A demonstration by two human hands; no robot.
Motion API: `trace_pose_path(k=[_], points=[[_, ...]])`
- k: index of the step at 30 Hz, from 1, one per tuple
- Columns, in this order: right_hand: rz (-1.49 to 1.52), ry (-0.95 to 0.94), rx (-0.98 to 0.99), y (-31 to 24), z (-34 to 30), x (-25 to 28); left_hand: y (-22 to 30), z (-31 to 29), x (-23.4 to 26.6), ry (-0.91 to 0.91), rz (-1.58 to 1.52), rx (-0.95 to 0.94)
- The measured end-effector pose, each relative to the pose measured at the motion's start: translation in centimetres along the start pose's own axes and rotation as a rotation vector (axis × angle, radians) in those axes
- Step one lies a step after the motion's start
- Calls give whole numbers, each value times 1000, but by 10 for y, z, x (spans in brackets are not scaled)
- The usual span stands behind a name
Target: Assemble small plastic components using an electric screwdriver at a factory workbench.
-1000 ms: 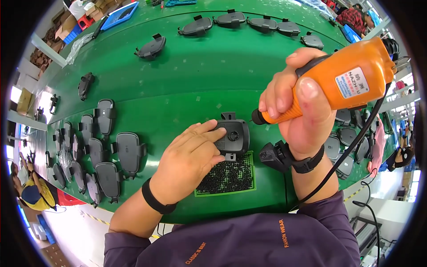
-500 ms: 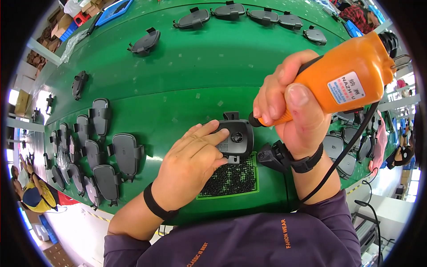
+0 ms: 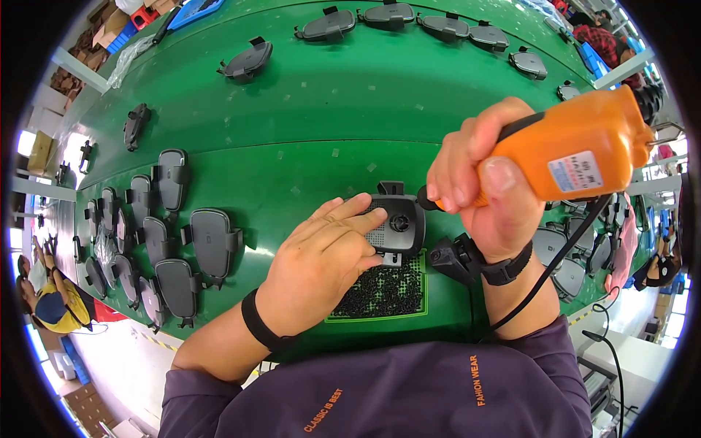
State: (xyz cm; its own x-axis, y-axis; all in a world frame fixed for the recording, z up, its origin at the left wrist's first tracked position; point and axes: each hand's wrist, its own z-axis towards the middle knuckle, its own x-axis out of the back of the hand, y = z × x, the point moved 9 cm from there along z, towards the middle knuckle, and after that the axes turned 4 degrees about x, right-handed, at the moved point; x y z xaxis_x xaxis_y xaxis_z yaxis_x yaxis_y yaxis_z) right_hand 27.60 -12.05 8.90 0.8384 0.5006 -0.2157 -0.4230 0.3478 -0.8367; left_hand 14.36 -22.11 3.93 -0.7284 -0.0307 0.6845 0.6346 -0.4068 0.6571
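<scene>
Since the frame a second ago, your orange driver point(image 3: 577, 135) has tipped more level and the black mount point(image 3: 394, 239) has shifted toward it, so that the gap between the mount's upper right corner and the driver's black nose point(image 3: 427, 198) has closed in this view. That is the relation to watch: from your right grip point(image 3: 496, 179), the mount lies to the left and a little lower, with the nose poking out between them. Whether nose and mount touch or merely overlap here, you cannot tell. Your right grip is wrapped round the driver, thumb along its side.

Your left grip point(image 3: 321, 252) is the nearer one, already on the mount: half-bent fingers laid across its left part, thumb at its lower edge, holding it. Those fingers hide the left end, but the long axis seems to run left to right, toward your right grip. The round socket point(image 3: 399, 223) shows just right of your left fingertips. Below those fingertips, a green tray point(image 3: 376, 318) of small black pieces sits on the desk point(image 3: 307, 124). Left of your left grip lies a group of similar mounts point(image 3: 212, 244).
</scene>
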Motion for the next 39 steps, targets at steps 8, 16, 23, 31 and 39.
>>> trace_pose_path(k=[8, 16, 23, 31, 39], points=[[-114, -63, 20, 1, -5, -2, 8, -4, -1, 53, 66, -58], [147, -32, 142, -39, -2, -13, 3, -13, 7, 104, -8, -41], [281, -363, 204, -67, -14, -72, 10, -13, 32, 257, -29, -86], [244, -420, 137, -51, -13, -92, 6, -20, 40, 298, -80, -67], [169, -517, 179, -52, -16, -101, 7, -23, 43, 319, 40, -167]])
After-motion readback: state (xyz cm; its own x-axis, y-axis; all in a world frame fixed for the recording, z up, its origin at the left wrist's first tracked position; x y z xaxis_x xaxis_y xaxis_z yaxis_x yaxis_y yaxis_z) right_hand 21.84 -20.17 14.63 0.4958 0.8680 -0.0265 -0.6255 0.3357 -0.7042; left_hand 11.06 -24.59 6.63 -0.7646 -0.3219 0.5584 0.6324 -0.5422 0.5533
